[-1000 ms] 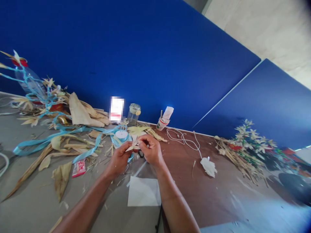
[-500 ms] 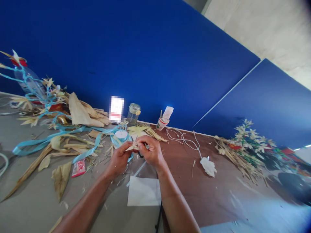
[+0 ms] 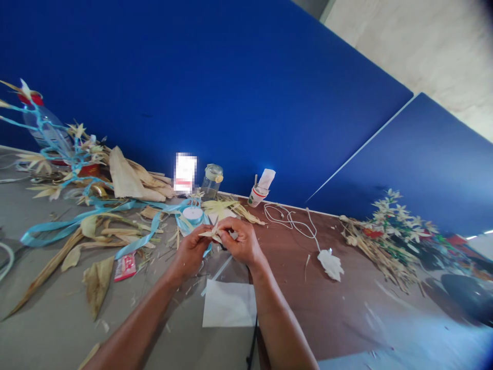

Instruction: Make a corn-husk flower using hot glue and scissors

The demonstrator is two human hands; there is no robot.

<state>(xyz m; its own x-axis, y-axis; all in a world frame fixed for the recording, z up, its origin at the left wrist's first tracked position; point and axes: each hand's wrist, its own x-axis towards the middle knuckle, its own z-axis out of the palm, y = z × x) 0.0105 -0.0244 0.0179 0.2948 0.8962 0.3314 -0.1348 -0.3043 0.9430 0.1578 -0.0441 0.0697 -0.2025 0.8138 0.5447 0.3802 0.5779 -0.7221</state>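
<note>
- Pale, dry husk is what we hold: a small cream leaf piece with pointy tips (image 3: 214,233) sits in the middle of the frame, just above the table.
- Our left hand (image 3: 191,251) pinches the leaf piece from the left, with thumb and fingers closed on it.
- Our right hand (image 3: 241,240) grips the same leaf piece from the right, fingers curled over it.
- Our two hands touch each other at the fingertips.
- A round spool of light blue ribbon (image 3: 192,214) lies just behind our hands.
- Long light blue ribbon strips (image 3: 73,224) run across the left of the frame, over dry tan corn leaves (image 3: 127,181).
- A flat white paper sheet (image 3: 229,304) lies on the table below our hands.
- A small red and white packet (image 3: 125,267) lies at the lower left of our hands.
- A clear glass jar (image 3: 212,180) stands against the blue wall, above our hands.
- A white cord (image 3: 290,221) curls on the brown table to the right.
- A bunch of little white flowers (image 3: 396,216) lies at the far right.
</note>
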